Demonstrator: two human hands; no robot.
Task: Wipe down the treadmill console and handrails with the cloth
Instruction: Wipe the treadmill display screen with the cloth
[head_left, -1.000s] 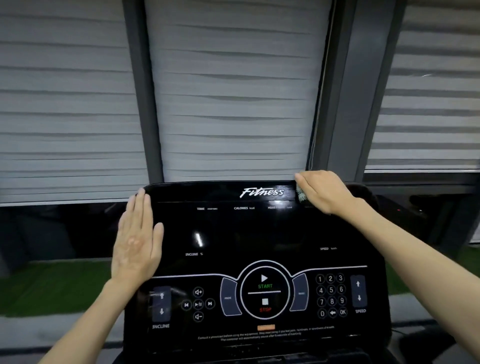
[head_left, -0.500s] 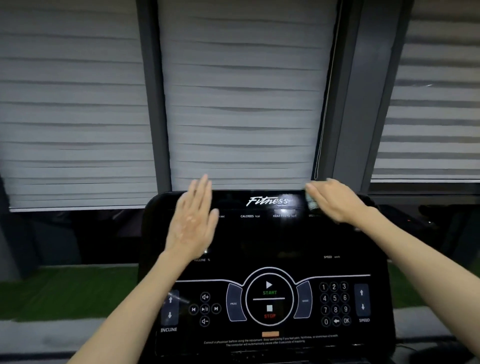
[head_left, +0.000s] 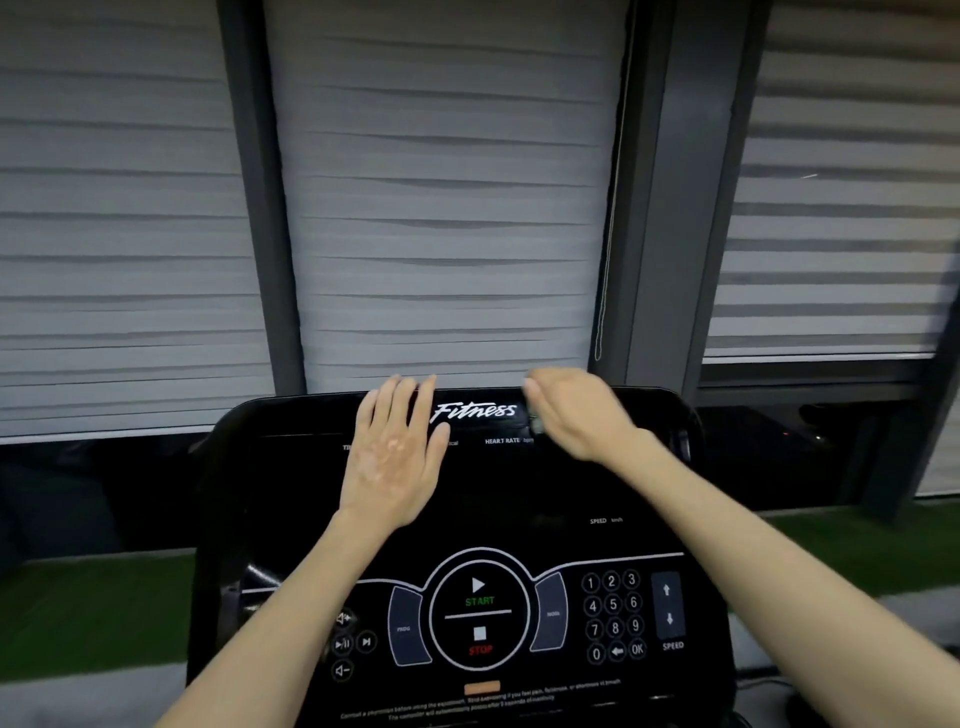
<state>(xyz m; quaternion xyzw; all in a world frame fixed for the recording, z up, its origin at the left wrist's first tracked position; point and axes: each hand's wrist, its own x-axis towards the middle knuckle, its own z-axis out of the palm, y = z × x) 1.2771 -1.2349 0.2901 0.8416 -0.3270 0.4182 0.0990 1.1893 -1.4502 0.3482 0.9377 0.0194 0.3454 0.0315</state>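
The black treadmill console (head_left: 519, 488) fills the lower middle of the head view, with a "Fitness" logo along its top edge and lit buttons low down. My left hand (head_left: 392, 457) lies flat on the upper panel just left of the logo, fingers straight and together. My right hand (head_left: 576, 415) is at the top edge just right of the logo, motion-blurred, with its fingers curled over a small grey cloth (head_left: 536, 425). Only a sliver of the cloth shows under the fingers. No handrail is plainly visible.
Grey slatted window blinds (head_left: 447, 208) hang close behind the console, with dark frame posts (head_left: 260, 208) and a thin pull cord (head_left: 610, 234). Green turf (head_left: 93, 613) runs along the floor on both sides. START and STOP keys (head_left: 479, 618) sit below my forearms.
My left hand has moved from the console's left edge rightward and up to the logo. My right hand has slid left along the top edge with the cloth.
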